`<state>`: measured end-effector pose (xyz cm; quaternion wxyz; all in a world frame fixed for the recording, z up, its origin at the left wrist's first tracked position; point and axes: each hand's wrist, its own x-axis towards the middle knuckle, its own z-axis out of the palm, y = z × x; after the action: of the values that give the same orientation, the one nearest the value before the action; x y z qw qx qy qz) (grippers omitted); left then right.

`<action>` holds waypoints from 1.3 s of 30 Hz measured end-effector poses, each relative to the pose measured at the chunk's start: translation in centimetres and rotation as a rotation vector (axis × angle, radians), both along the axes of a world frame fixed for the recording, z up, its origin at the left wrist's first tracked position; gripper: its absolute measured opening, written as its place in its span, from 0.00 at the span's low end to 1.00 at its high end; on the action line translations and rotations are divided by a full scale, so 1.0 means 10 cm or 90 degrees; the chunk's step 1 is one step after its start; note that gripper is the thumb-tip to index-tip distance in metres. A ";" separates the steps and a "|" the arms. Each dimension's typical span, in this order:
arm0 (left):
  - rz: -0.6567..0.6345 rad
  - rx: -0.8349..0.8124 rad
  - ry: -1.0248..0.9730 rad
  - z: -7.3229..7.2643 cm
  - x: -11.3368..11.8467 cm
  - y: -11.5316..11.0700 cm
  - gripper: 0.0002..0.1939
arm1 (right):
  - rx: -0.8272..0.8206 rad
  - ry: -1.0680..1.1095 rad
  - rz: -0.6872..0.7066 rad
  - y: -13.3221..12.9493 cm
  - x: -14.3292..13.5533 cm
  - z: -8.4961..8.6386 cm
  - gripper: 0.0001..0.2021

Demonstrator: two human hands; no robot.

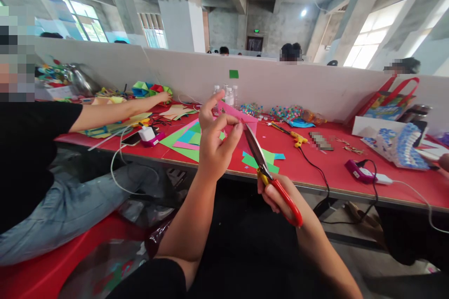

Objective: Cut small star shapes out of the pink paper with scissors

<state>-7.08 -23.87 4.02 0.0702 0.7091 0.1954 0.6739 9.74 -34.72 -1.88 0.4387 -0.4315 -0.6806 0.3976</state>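
Red table [336, 163] with green paper [170, 139], glue gun [299, 140]

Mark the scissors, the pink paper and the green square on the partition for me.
Scissors [263, 170]: head view, near the pivot.
Pink paper [237, 113]: head view, upper part, above the fingertips.
Green square [233, 74]: head view, its middle.

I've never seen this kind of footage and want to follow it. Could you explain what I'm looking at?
There's no machine: these are a person's bare hands, seen by one head-worn camera looking forward and down. The left hand holds pink paper. The right hand grips red-handled scissors, their tips up by the paper. On the red table lie green paper pieces and a yellow corded tool; clear bottles stand behind. At the picture's left, another person's arm reaches across.
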 end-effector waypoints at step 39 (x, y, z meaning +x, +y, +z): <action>-0.009 -0.018 0.082 0.09 -0.05 0.07 0.07 | -0.051 0.005 -0.054 -0.04 -0.01 0.07 0.27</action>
<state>-7.61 -23.20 4.88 0.0722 0.7514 0.2042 0.6233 9.64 -35.12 -1.21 0.4402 -0.4757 -0.6438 0.4068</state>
